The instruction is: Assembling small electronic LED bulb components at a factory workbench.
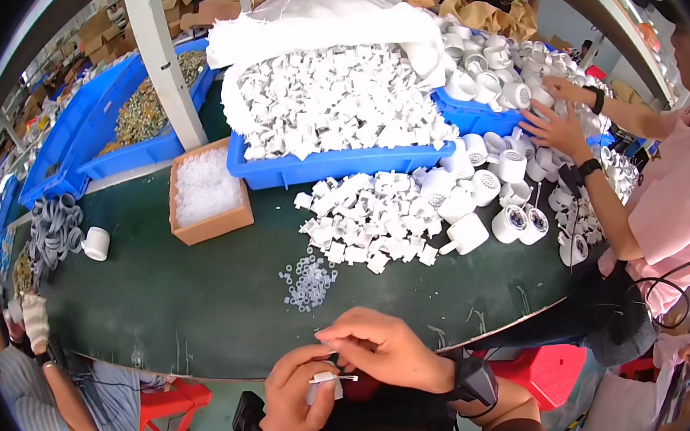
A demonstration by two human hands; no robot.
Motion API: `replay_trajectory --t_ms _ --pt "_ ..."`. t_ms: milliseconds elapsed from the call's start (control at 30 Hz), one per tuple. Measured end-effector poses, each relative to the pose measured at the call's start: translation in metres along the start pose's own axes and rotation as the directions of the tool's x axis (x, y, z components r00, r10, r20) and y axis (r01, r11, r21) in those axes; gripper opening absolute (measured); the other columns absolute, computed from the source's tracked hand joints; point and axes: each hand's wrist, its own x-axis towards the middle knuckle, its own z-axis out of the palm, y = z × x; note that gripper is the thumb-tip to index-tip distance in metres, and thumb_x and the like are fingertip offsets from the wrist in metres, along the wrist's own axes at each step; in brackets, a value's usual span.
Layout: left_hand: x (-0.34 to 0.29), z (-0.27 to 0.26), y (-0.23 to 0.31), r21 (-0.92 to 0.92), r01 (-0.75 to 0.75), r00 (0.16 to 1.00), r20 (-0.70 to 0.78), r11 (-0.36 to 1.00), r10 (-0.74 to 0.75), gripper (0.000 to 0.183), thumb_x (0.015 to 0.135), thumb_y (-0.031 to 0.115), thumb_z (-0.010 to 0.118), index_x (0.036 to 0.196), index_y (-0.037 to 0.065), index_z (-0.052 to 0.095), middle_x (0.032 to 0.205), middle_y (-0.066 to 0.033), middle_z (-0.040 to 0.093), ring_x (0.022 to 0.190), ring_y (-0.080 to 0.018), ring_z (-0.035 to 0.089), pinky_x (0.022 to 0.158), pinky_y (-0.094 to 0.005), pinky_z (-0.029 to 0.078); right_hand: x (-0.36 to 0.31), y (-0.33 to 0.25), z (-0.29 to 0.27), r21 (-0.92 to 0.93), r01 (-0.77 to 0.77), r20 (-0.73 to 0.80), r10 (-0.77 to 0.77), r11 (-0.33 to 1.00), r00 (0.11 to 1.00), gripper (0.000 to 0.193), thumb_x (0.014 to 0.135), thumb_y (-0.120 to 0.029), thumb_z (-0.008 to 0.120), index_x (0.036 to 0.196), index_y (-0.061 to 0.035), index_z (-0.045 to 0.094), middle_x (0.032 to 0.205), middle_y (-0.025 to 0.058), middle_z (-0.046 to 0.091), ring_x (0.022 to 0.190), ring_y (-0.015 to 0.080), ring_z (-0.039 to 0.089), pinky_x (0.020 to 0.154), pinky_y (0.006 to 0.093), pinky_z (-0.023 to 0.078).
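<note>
My left hand [294,398] is closed around a small white plastic piece [324,376] with a thin arm sticking out toward the right. Just above it, my right hand [389,348] has its fingertips pinched together; what they hold, if anything, is too small to make out. Both hands are in front of the green table's near edge. Beyond them on the tabletop lies a little heap of translucent rings [308,283]. Farther back is a loose pile of white plastic clips [371,222].
A blue bin [282,175] heaped with white clips stands behind the pile, beside a cardboard box [209,229] of translucent bits. White round housings [466,234] spread rightward, where a co-worker's hands [559,130] reach in. Grey rings [54,229] and another gloved worker are at left.
</note>
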Motion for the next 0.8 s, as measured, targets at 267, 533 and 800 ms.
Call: replay_trajectory --t_ms 267,533,800 --pt "-0.002 -0.014 0.002 -0.314 0.240 0.967 -0.008 0.919 -0.255 0.017 0.091 0.006 0.057 0.097 -0.003 0.070 0.119 -0.0238 0.067 0.107 -0.0312 0.067 0.095 -0.0393 0.051 0.006 0.006 0.010 0.083 0.138 0.048 -0.143 0.987 0.989 0.046 0.097 0.004 0.063 0.141 -0.0082 0.059 0.121 0.0079 0.059 0.105 0.0147 0.061 0.086 0.0259 0.057" --pt "-0.016 -0.016 -0.002 -0.643 0.274 0.898 -0.096 0.715 -0.430 0.036 0.094 0.031 0.055 0.087 -0.003 0.065 0.106 -0.0182 0.066 0.091 -0.0235 0.062 0.082 -0.0332 0.047 0.017 0.001 0.003 -0.114 0.439 0.279 -0.395 0.891 0.875 0.047 0.097 0.000 0.064 0.142 -0.0109 0.059 0.124 0.0114 0.057 0.110 0.0257 0.060 0.091 0.0337 0.050" --pt "-0.024 -0.029 -0.003 -0.780 0.345 0.875 0.066 0.521 -0.480 0.034 0.093 0.030 0.054 0.083 -0.001 0.062 0.097 -0.0207 0.066 0.087 -0.0263 0.062 0.079 -0.0355 0.049 0.023 -0.004 0.004 -0.186 0.579 0.381 -0.484 0.794 0.787 0.045 0.093 0.000 0.070 0.137 -0.0089 0.064 0.134 0.0109 0.061 0.115 0.0288 0.061 0.094 0.0365 0.050"
